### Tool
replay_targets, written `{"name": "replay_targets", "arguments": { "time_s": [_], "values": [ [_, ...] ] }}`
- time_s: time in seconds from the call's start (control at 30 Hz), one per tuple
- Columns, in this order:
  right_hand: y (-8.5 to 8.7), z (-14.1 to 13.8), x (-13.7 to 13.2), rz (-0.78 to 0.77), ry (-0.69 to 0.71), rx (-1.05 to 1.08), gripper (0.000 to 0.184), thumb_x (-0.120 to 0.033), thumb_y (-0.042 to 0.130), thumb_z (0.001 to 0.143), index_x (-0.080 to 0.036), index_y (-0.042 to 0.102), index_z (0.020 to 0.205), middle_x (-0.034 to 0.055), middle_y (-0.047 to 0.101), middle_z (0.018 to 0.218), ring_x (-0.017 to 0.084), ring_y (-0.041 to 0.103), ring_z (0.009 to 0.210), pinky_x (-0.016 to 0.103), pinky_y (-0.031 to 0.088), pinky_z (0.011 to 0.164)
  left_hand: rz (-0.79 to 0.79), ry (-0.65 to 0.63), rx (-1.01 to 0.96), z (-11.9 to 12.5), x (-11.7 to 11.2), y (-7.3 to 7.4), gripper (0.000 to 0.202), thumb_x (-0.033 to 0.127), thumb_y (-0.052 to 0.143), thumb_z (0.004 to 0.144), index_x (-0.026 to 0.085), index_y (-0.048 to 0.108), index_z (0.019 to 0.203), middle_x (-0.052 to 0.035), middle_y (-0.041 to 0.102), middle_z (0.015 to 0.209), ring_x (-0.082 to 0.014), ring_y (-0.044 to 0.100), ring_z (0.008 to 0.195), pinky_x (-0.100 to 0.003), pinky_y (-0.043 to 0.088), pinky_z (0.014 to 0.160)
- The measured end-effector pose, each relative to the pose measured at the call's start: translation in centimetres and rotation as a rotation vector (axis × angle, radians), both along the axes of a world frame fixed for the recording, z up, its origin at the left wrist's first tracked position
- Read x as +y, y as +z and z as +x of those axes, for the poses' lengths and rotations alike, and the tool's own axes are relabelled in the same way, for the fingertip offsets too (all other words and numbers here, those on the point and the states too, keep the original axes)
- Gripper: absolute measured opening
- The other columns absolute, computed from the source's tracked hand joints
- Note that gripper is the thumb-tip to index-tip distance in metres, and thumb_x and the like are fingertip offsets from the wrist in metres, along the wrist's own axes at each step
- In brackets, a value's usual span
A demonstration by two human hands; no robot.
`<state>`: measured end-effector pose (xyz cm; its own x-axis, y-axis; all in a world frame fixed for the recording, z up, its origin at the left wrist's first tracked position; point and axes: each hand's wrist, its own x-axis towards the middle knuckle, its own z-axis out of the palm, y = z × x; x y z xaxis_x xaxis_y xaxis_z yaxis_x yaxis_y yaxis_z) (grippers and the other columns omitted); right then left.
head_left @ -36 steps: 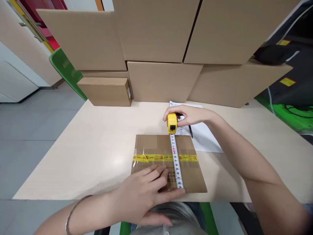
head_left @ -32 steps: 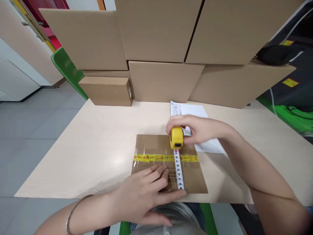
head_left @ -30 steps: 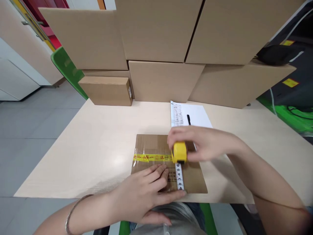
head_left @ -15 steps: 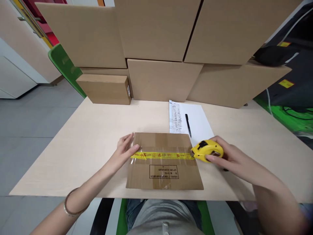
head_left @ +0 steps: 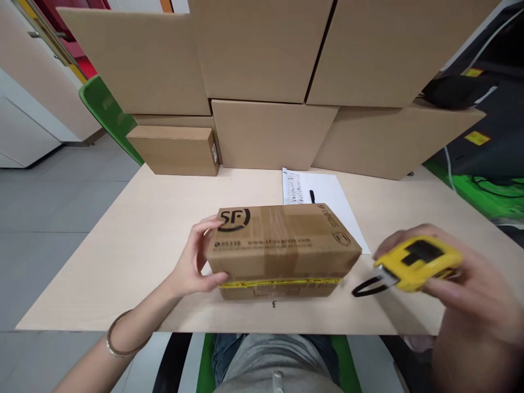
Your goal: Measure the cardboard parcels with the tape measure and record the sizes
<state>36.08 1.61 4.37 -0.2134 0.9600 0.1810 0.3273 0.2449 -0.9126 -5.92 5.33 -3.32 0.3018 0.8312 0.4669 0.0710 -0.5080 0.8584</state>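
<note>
1. The stack [head_left: 262, 65] of big cartons at the far side is plain, smooth brown cardboard with flat faces. It stands well apart from my hands, so I judge it safe.
2. The table [head_left: 123, 256] is pale, matt and flat. Its near edge is close, so the box could slide off if I let it tip toward me.
3. The box [head_left: 282, 248] sits mid-table, near edge, tilted up on its long side. It is a stiff brown rectangle with glossy clear tape and a yellow strip. My left hand [head_left: 192, 262] grips its left end, fingers curled round the corner; slick tape could let it slip flat.
4. The sheet [head_left: 327, 199] is thin white paper lying far right of the box, with a pen [head_left: 311, 195] on it.
5. My right hand [head_left: 470, 289], at the near right, closes round the tape [head_left: 417, 262], a hard yellow rounded case with a black loop dangling. It could snag the box corner.
</note>
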Motion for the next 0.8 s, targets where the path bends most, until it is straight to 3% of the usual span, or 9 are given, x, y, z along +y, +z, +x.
{"name": "replay_targets", "arguments": {
  "time_s": [0.07,0.13,0.23,0.33,0.43,0.5,0.63,0.7,0.8],
  "values": [
    [1.3,-0.9,0.8,0.128,-0.122,-0.033,0.027,-0.044,0.074,0.086,-0.031,0.066,0.109,0.0038,0.066,0.091,0.021,0.064,0.072,0.027,0.053,0.056,0.203,-0.064,0.055,0.1,0.3,-1.1,0.086,0.034,0.088,0.067,0.034,0.047,0.143,-0.0112,0.041,0.152,-0.0382,0.038,0.145,-0.053,0.041,0.116],
    [2.9,-3.1,1.9,0.196,-0.133,-0.133,0.029,-0.039,0.078,0.085,-0.032,0.065,0.109,0.0018,0.066,0.091,0.019,0.063,0.071,0.027,0.052,0.056,0.275,-0.123,0.062,0.1,0.5,-2.2,0.097,0.033,0.089,0.065,0.033,0.041,0.149,-0.0128,0.035,0.156,-0.0391,0.033,0.148,-0.055,0.038,0.119],
    [5.2,-8.2,4.1,0.234,0.111,-0.324,0.031,-0.043,0.077,0.085,-0.028,0.063,0.109,0.0004,0.068,0.093,0.017,0.064,0.071,0.025,0.049,0.055,0.254,-0.141,0.015,0.1,0.7,-3.4,0.121,0.036,0.092,0.063,0.034,0.021,0.160,-0.0144,0.033,0.158,-0.0386,0.036,0.148,-0.056,0.035,0.121],
    [6.7,-13.5,6.3,0.208,0.377,-0.438,0.033,-0.049,0.070,0.090,-0.023,0.058,0.106,-0.0024,0.066,0.078,0.014,0.059,0.060,0.024,0.042,0.051,0.208,-0.132,-0.010,-0.3,0.6,-4.5,0.134,0.041,0.095,0.060,0.042,0.007,0.161,-0.0122,0.034,0.160,-0.0391,0.039,0.147,-0.058,0.035,0.120],
    [7.1,-17.3,7.3,0.174,0.564,-0.521,0.029,-0.046,0.063,0.095,-0.020,0.056,0.107,0.0014,0.069,0.086,0.015,0.061,0.065,0.026,0.041,0.055,0.179,-0.076,-0.001,-0.8,0.5,-5.7,0.141,0.046,0.096,0.055,0.048,0.002,0.160,-0.0112,0.032,0.161,-0.0394,0.043,0.145,-0.058,0.040,0.117],
    [7.0,-18.6,7.4,0.172,0.608,-0.584,0.025,-0.041,0.062,0.096,-0.019,0.057,0.106,0.0042,0.071,0.094,0.017,0.062,0.071,0.027,0.039,0.056,0.200,-0.053,0.016,-1.1,0.6,-6.2,0.143,0.047,0.096,0.054,0.048,0.000,0.160,-0.0114,0.032,0.161,-0.0384,0.047,0.141,-0.058,0.043,0.114],
    [6.3,-18.1,6.9,0.180,0.588,-0.630,0.026,-0.041,0.061,0.097,-0.019,0.059,0.109,0.0058,0.071,0.101,0.019,0.065,0.079,0.029,0.042,0.061,0.330,-0.103,0.090,-1.1,1.2,-5.5,0.124,0.051,0.094,0.057,0.045,0.022,0.158,-0.0110,0.034,0.159,-0.0433,0.039,0.145,-0.067,0.037,0.116],
    [6.0,-16.1,6.7,0.159,0.547,-0.617,0.028,-0.043,0.062,0.095,-0.020,0.059,0.110,0.0040,0.071,0.097,0.019,0.065,0.077,0.029,0.044,0.063,0.374,-0.126,0.126,-0.9,1.4,-4.5,0.111,0.051,0.092,0.060,0.040,0.034,0.155,-0.0127,0.034,0.157,-0.0445,0.036,0.146,-0.069,0.035,0.115],
    [5.7,-11.1,6.4,0.086,0.448,-0.628,0.026,-0.046,0.065,0.093,-0.025,0.061,0.107,0.0003,0.070,0.089,0.018,0.064,0.071,0.029,0.046,0.061,0.392,-0.130,0.140,-0.7,1.5,-3.4,0.101,0.051,0.088,0.068,0.037,0.038,0.154,-0.0134,0.034,0.156,-0.0417,0.037,0.146,-0.067,0.038,0.116]
  ]
}}
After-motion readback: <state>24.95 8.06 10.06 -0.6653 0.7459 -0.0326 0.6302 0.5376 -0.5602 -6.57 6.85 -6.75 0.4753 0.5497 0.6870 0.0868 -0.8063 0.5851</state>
